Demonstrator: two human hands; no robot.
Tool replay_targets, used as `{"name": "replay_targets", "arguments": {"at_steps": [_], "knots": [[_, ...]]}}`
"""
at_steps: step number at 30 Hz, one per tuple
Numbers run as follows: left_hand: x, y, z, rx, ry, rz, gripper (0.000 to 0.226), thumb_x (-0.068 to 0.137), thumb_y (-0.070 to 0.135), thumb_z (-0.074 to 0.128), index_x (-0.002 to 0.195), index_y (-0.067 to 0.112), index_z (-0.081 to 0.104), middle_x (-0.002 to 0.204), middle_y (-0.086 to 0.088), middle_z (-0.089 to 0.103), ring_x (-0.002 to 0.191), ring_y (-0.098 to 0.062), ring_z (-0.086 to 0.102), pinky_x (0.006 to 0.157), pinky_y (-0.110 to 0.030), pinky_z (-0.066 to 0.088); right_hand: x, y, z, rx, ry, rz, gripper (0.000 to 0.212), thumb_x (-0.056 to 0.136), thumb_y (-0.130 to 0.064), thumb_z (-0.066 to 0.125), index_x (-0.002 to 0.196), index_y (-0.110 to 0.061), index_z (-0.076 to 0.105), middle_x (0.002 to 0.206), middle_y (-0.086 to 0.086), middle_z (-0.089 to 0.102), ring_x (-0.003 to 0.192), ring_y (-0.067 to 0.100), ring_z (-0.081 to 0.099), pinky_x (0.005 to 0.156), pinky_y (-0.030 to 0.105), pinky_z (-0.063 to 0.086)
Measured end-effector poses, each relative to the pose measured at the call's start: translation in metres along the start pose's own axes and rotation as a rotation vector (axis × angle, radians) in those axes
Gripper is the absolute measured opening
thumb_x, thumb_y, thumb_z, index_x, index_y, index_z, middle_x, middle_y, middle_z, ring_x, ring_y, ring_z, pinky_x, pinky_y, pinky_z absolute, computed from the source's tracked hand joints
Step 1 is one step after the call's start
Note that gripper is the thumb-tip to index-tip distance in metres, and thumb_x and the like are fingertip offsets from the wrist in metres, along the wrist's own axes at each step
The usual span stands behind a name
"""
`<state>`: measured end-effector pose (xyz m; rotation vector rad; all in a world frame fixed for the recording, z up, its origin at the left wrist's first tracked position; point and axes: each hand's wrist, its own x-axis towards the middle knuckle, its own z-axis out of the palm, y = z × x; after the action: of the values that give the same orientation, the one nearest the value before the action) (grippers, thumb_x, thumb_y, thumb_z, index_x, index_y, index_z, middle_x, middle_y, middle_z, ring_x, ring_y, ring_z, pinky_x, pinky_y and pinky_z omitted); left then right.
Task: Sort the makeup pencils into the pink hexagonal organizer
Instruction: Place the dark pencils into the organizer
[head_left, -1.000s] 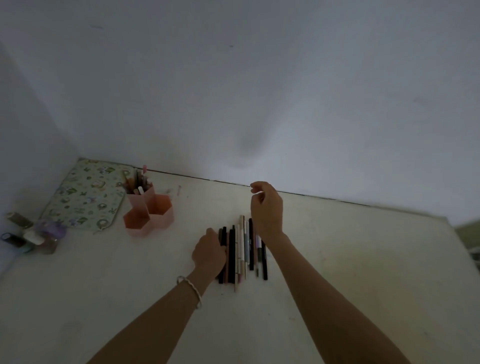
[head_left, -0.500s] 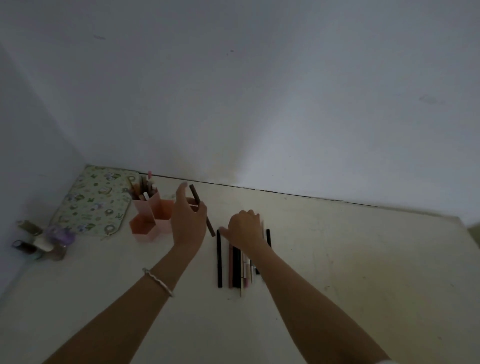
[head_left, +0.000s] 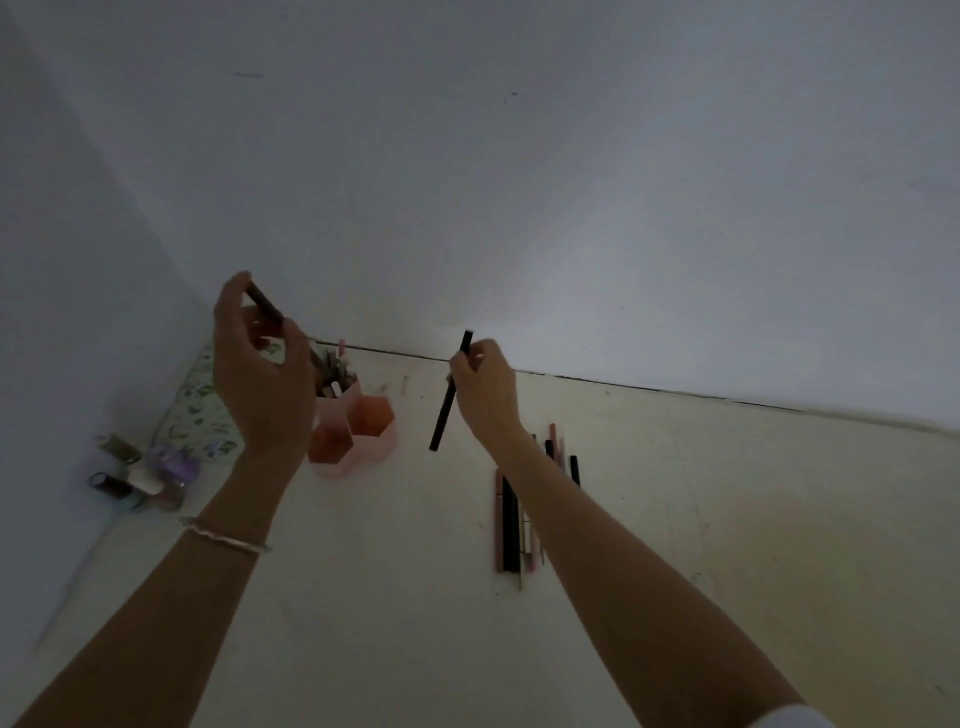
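The left grip (head_left: 262, 379) pinches a brown pencil (head_left: 266, 305), tilted, over the rear cell of the organizer (head_left: 371, 434), which already holds pencils. The right grip (head_left: 485, 397) pinches a black pencil (head_left: 445, 415) clear of the bench (head_left: 727, 519), between organizer and the flat row (head_left: 510, 525). Good practice: stand the brown pencil upright, lower its tip inside the rim, then release. A tilted drop may snag on those standing there.

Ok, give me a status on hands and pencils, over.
Left hand pinches brown pencil by pink organizer. Right hand holds black pencil. More pencils lie on table. Nothing blocking.
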<state>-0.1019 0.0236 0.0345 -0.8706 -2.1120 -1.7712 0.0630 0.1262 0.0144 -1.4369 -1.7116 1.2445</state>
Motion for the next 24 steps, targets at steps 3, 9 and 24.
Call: {"name": "replay_targets", "arguments": {"at_steps": [3, 9, 24], "knots": [[-0.003, -0.012, -0.004, 0.096, -0.089, 0.023, 0.047, 0.092, 0.013, 0.056, 0.138, 0.020, 0.047, 0.112, -0.009, 0.067, 0.092, -0.013, 0.062, 0.084, -0.014, 0.043, -0.002, -0.022, 0.001, 0.126, 0.072, -0.155, 0.025, 0.098, -0.016, 0.048, 0.123, -0.015, 0.044, 0.081, 0.018, 0.068, 0.065, 0.019, 0.059, 0.057, 0.026, 0.047], [-0.019, -0.039, -0.007, 0.376, -0.260, 0.122, 0.021, 0.089, 0.014, 0.061, 0.105, 0.007, 0.072, 0.114, -0.013, 0.067, 0.108, -0.033, 0.059, 0.092, -0.041, 0.043, -0.016, -0.040, 0.016, 0.252, 0.105, -0.345, 0.031, 0.100, -0.012, 0.044, 0.128, -0.022, 0.034, 0.082, 0.009, 0.065, 0.057, 0.003, 0.058, 0.050, 0.012, 0.046], [-0.008, 0.002, -0.008, 0.071, -0.194, 0.028, 0.031, 0.082, 0.007, 0.045, 0.109, 0.010, 0.060, 0.111, -0.005, 0.056, 0.086, -0.005, 0.049, 0.076, -0.019, 0.042, -0.023, -0.010, 0.070, -0.437, 0.002, -0.769, 0.032, 0.090, -0.012, 0.055, 0.121, -0.011, 0.064, 0.120, 0.008, 0.065, 0.113, 0.025, 0.055, 0.099, 0.037, 0.041]]}}
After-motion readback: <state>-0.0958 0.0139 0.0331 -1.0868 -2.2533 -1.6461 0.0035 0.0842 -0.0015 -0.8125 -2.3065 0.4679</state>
